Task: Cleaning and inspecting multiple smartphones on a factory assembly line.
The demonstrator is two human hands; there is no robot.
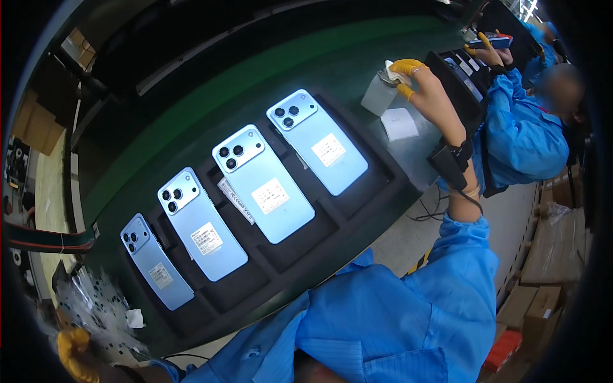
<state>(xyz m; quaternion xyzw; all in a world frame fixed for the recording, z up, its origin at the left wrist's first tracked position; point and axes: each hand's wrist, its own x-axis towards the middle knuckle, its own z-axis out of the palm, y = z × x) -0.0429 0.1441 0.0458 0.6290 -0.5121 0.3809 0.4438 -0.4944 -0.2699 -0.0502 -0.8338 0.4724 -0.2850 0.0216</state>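
Far to the right, my right hand (415, 80), with yellow finger covers, pinches a white wipe (397, 73) at the top of a translucent white container (378, 96). My left hand (78, 357), also with yellow finger covers, is at the dim lower left rim. Its fingers look curled, and what they hold, if anything, is hidden. Beside it lies a heap of clear plastic bags (96, 306). Between my hands, several light blue phones lie back up in a black tray (281, 252), among them one phone (332, 153) at the right end. Each phone bears a white label.
A folded white pad (400, 124) lies beside the container. Beyond it, a second black tray (456, 76) holds phones, where a co-worker in a blue coat (523, 137) holds a phone (490, 43). Cardboard boxes (533, 306) stand on the floor at right. A white scrap (135, 318) lies by the bags.
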